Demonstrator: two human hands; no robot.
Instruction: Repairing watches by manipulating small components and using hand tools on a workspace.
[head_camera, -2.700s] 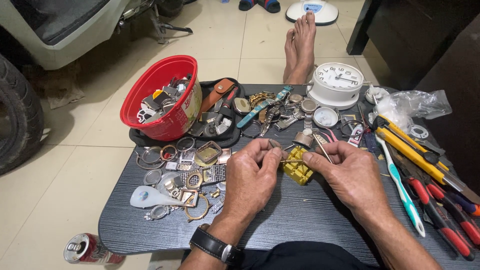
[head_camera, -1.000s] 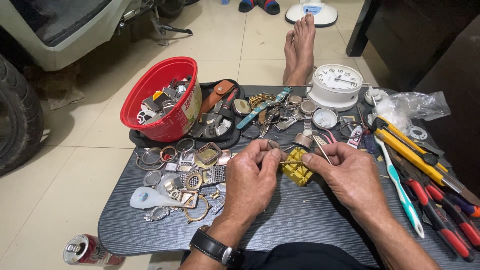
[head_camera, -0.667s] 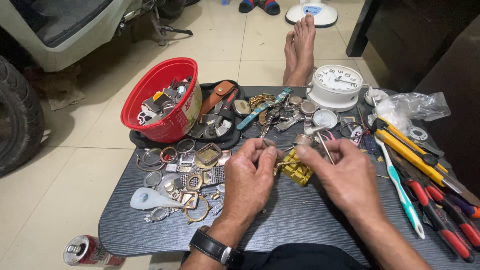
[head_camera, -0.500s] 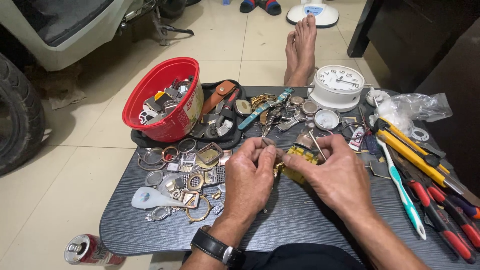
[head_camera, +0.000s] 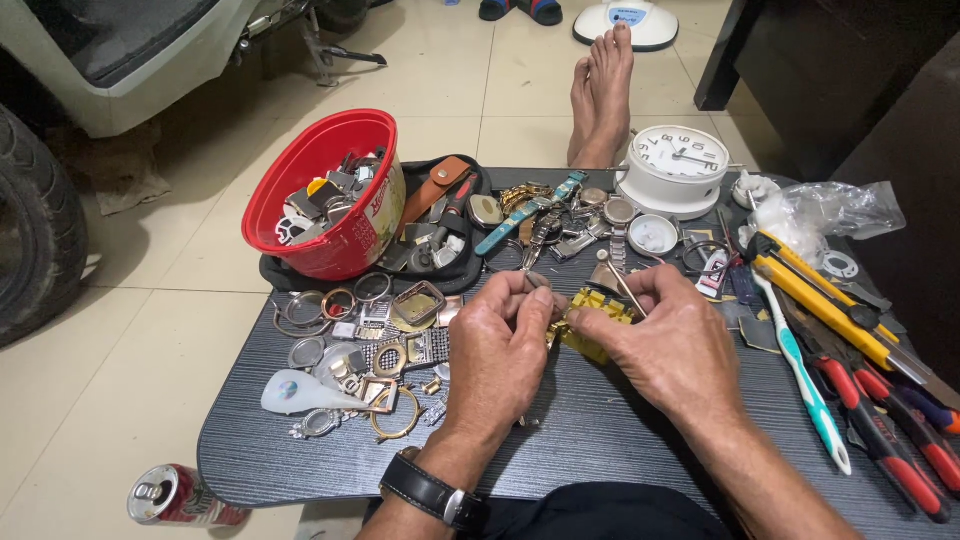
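My left hand (head_camera: 500, 350) and my right hand (head_camera: 665, 340) meet over the dark table (head_camera: 600, 440), both pinching a gold metal watch band (head_camera: 592, 320) between the fingertips. The right hand also holds a thin metal tool (head_camera: 622, 283) that sticks up from its fingers. A black wristwatch (head_camera: 432, 492) is on my left wrist. Most of the band is hidden under the fingers.
A red bowl (head_camera: 330, 190) of watch parts stands on a black tray at the back left. Loose watch cases and rings (head_camera: 370, 340) lie left of my hands. A white alarm clock (head_camera: 672, 170), a yellow knife (head_camera: 820, 300), a toothbrush (head_camera: 805, 375) and red-handled pliers (head_camera: 880, 430) lie on the right.
My right hand has shifted left and closed in on the left hand, and the gold band has moved slightly left with it.
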